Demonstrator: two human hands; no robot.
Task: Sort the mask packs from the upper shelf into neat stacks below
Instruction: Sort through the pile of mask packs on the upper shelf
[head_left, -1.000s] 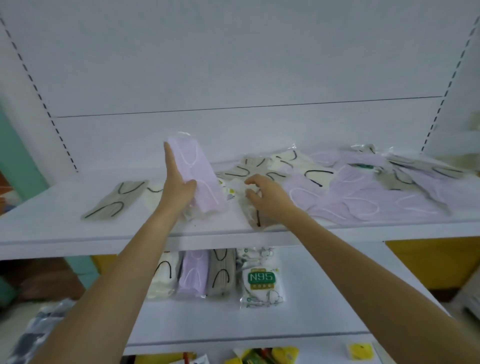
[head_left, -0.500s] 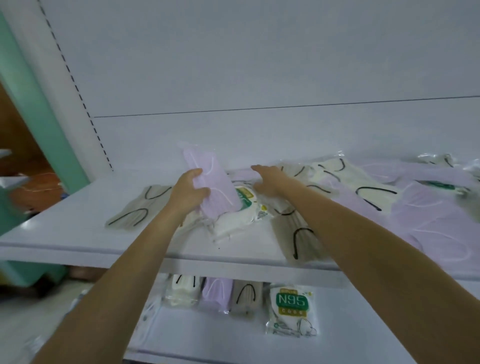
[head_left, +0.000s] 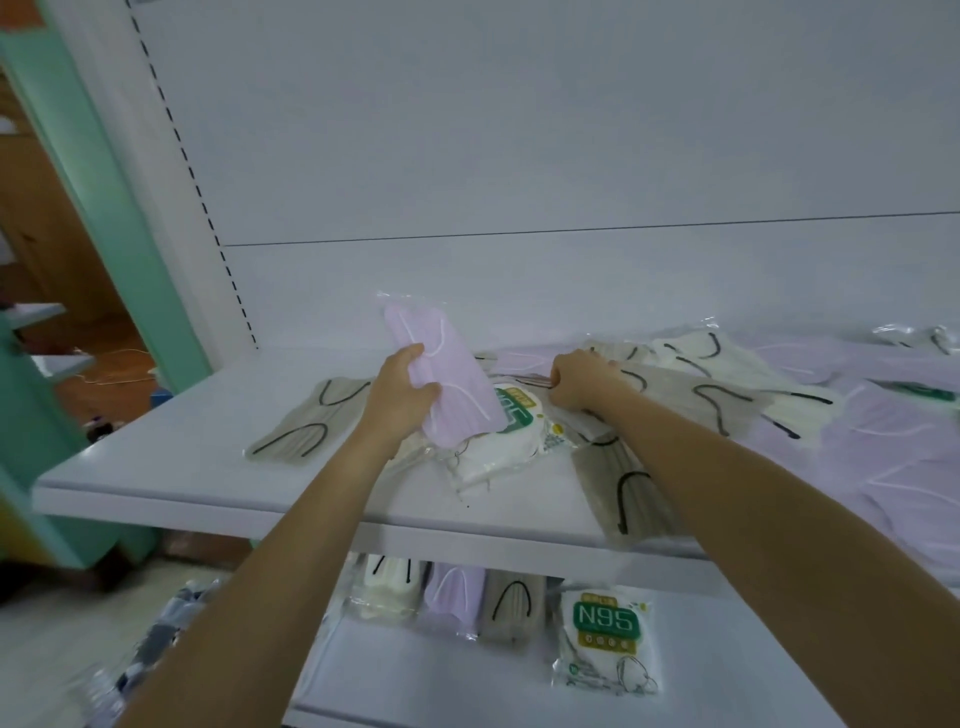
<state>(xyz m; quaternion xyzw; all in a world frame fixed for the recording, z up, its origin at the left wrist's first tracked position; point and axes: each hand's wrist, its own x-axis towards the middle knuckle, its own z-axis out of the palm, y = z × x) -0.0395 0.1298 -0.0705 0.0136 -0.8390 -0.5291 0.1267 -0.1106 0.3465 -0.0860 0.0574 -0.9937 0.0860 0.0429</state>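
We hold a lilac mask pack (head_left: 447, 374) tilted up over the upper shelf (head_left: 156, 483).

Our left hand (head_left: 400, 400) has its grip closed round the pack's near left edge, thumb across the front. The pack's low end touches a white N95 pack (head_left: 511, 421) lying on the shelf. Our right hand (head_left: 576, 382) reaches just right of it into the loose pile, fingers curled down; we cannot tell whether its grip holds anything. A tan pack (head_left: 311, 421) lies alone at the left. Another tan pack (head_left: 631, 493) overhangs the near edge, with cream packs (head_left: 727, 358) and more lilac packs (head_left: 909, 447) spread right. On the lower shelf (head_left: 415, 686) stand a cream stack (head_left: 387, 587), a lilac stack (head_left: 457, 592), a tan stack (head_left: 511, 608) and an N95 stack (head_left: 605, 639), side by side.
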